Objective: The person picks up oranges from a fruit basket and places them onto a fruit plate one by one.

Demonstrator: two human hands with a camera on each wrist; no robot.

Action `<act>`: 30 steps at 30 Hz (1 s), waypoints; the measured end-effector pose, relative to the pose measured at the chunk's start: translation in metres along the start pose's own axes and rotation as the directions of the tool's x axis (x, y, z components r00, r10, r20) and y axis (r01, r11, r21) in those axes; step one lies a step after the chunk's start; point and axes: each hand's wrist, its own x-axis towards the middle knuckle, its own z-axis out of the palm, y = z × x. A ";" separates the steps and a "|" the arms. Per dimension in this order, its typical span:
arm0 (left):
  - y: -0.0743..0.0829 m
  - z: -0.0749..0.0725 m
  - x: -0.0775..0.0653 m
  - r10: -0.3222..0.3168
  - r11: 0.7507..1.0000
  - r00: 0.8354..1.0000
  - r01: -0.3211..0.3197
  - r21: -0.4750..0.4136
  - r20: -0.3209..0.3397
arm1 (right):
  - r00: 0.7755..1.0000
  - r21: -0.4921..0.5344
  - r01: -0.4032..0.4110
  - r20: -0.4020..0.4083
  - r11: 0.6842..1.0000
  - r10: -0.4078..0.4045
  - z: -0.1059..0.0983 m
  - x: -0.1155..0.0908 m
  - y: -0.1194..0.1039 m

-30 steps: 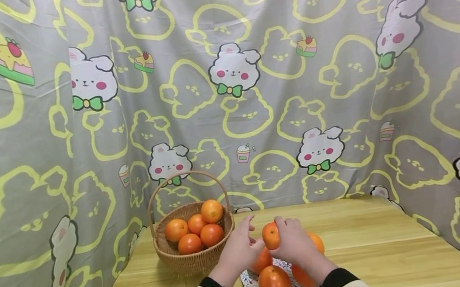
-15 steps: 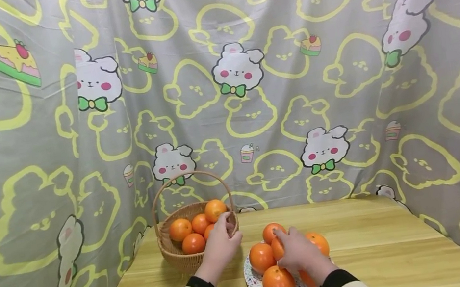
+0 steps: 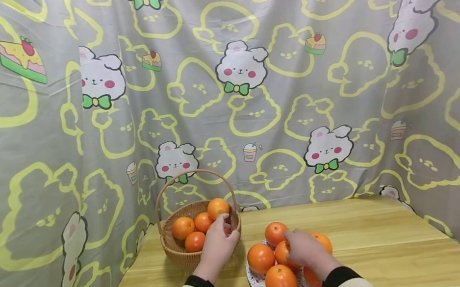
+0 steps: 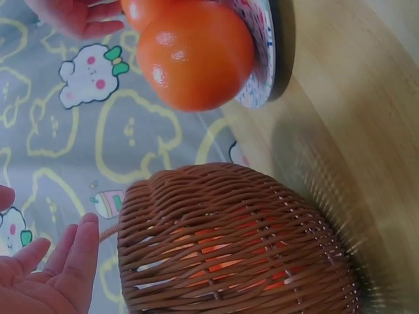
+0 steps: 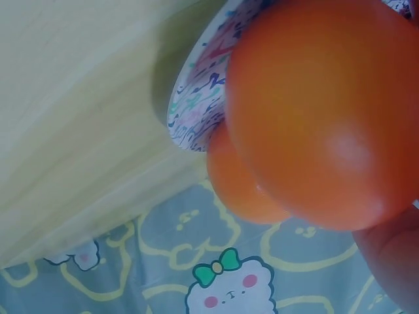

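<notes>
At the basket's front right rim, my left hand (image 3: 216, 247) reaches over an orange that it mostly hides. In the left wrist view the left fingers (image 4: 82, 261) are extended beside the woven basket wall, with nothing visible between them. Several oranges (image 3: 183, 228) lie in the wicker basket (image 3: 183, 257). My right hand (image 3: 308, 251) is above the patterned plate (image 3: 257, 283), its fingers on the middle orange (image 3: 283, 253); its thumb is hidden. Other oranges (image 3: 282, 284) surround that one. In the right wrist view a near orange (image 5: 327, 118) covers much of the right hand.
The basket's tall arched handle (image 3: 192, 173) rises behind the left hand. Both containers stand on a light wooden table (image 3: 375, 250), the plate to the right of the basket. A patterned grey curtain (image 3: 271, 117) hangs behind and at both sides.
My left hand has moved left from beside the orange over the plate to the basket. My right hand has lowered an orange to the middle of the plate and keeps its fingers on it.
</notes>
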 end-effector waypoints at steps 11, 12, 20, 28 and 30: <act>-0.029 -0.008 0.017 -0.059 0.983 0.997 0.067 0.171 -0.048 | 1.000 -0.001 -0.017 -0.020 1.000 0.017 -0.012 -0.008 0.003; -0.034 -0.011 0.019 -0.065 0.978 0.996 0.075 0.193 -0.054 | 0.999 -0.003 -0.013 -0.029 1.000 0.013 -0.013 -0.008 0.003; -0.061 -0.030 0.031 -0.191 0.921 0.981 0.188 0.342 -0.027 | 0.997 -0.018 -0.018 -0.071 1.000 0.016 -0.019 -0.007 0.005; -0.070 -0.031 0.034 -0.322 0.840 0.943 0.241 0.487 0.088 | 0.996 -0.013 0.000 -0.092 1.000 -0.001 -0.024 -0.010 0.003; -0.070 -0.030 0.035 -0.350 0.825 0.930 0.246 0.509 0.116 | 0.996 -0.005 0.001 -0.092 1.000 -0.002 -0.025 -0.010 0.002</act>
